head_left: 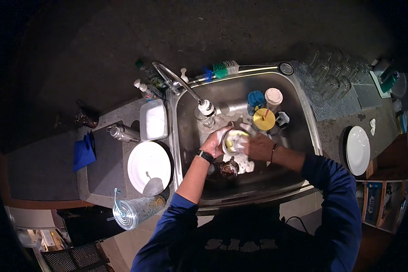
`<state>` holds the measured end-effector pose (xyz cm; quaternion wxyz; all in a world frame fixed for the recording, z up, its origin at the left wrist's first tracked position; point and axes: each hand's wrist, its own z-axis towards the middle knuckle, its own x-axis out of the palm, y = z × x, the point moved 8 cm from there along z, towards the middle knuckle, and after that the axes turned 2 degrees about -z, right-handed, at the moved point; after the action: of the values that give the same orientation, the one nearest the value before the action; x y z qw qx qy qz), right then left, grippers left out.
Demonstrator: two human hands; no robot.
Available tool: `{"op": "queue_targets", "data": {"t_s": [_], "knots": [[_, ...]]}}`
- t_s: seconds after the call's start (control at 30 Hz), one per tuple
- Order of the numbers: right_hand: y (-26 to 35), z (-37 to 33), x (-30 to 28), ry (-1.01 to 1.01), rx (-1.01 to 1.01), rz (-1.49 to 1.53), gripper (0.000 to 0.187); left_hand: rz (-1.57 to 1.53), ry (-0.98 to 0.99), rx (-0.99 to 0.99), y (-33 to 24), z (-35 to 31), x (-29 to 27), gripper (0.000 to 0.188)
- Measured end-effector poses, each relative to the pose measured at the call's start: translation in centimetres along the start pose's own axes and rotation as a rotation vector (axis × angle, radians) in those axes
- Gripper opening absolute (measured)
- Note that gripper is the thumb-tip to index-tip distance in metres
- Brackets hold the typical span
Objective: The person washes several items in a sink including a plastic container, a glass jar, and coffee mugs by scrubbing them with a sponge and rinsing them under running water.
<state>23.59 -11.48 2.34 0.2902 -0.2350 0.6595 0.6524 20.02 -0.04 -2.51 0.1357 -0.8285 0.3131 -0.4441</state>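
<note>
Over the sink (192,181), my left hand (211,144) is closed round a soapy, pale, round vessel, probably a cup or small bowl (225,146). My right hand (259,148) presses a foamy yellow-green sponge (235,139) into its mouth; the fingers are partly hidden by suds. Below them on the sink floor lies a dark brown, shiny object (229,168) beside white foam (245,164). Beyond my right hand stand a cup with a yellow lid (264,119), a blue cup (255,99), a pale pink cup (273,97) and a black cup (282,119).
A flexible tap (206,107) hangs over a clear glass (205,120). Left of the sink are a white tub (153,120), a white plate (145,158), a steel bottle (124,133) and a clear tumbler (138,214). Several glasses (331,72) and a white plate (358,150) are at the right.
</note>
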Motion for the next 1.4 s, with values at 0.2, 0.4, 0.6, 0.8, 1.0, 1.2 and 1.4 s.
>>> {"op": "queue_targets", "data": {"t_s": [0.2, 0.4, 0.6, 0.8, 1.0, 1.2, 1.4], "knots": [[0.3, 0.4, -2.0, -0.252, 0.325, 0.228, 0.04, -0.213, -0.311, 0.583, -1.4, -0.2, -0.9, 0.007], [1.6, -1.2, 0.3, -0.452, 0.037, -0.145, 0.031, -0.213, -0.394, 0.602, -0.1, 1.7, -2.9, 0.009], [-0.2, -2.9, -0.6, -0.577, 0.062, -0.259, 0.038, -0.286, -0.229, 0.132, 2.4, 0.1, 2.5, 0.023], [-4.0, -1.7, -0.5, -1.03, 0.563, 0.333, 0.028, 0.669, -0.502, 1.197, -0.1, -4.2, 5.4, 0.029], [-0.7, -1.2, -3.3, -1.163, 0.322, 0.185, 0.027, 0.933, -0.5, 1.247, -0.4, -3.9, 5.2, 0.033], [3.3, -4.6, -1.9, -0.853, -0.493, -0.451, 0.037, -0.298, 0.165, -0.094, 2.9, -1.9, 6.6, 0.042], [3.3, -2.7, -8.0, -0.916, 0.232, -0.079, 0.031, 0.011, -0.07, 0.52, 2.0, -1.4, 5.6, 0.051]]}}
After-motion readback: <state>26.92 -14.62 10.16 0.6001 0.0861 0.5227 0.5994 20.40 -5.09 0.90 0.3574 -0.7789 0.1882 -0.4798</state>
